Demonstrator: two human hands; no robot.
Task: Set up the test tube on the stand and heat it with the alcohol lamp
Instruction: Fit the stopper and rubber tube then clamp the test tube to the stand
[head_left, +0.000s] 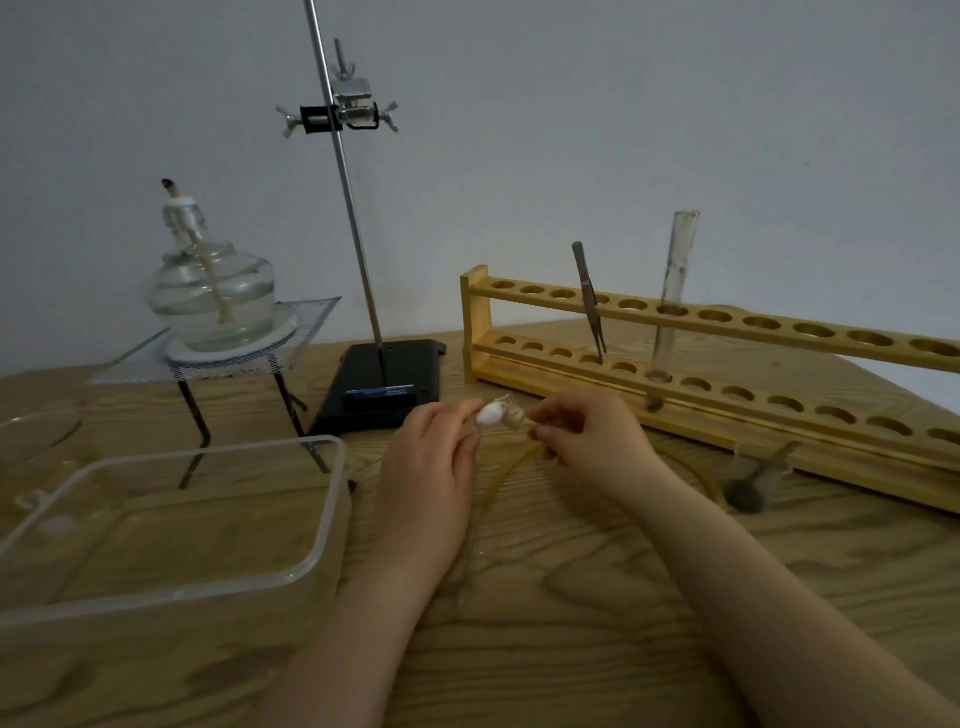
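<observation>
Glass is what matters here — the test tube (673, 291) stands upright in the wooden rack (727, 374), thin-walled and clear, with a little dark residue at its rounded bottom. It will likely be light, smooth and easily cracked, so the safest hold is probably a gentle pinch near the open mouth, lifting straight up out of the hole, and the clamp (353, 106) high on the stand (382, 387) should close on that same upper part without being screwed hard. The person's left hand (431, 457) pinches a small white wad, perhaps cotton (491, 414), while the right hand (587, 434) has its fingers curled round a small brownish piece, seemingly a stopper on pale tubing — which it is cannot be told for certain. Neither hand touches the tube. The alcohol lamp (213, 291) sits unlit on wire gauze (306, 317) over a tripod, well left of the rack. Tweezers (589, 301) lean in the rack beside the tube.
</observation>
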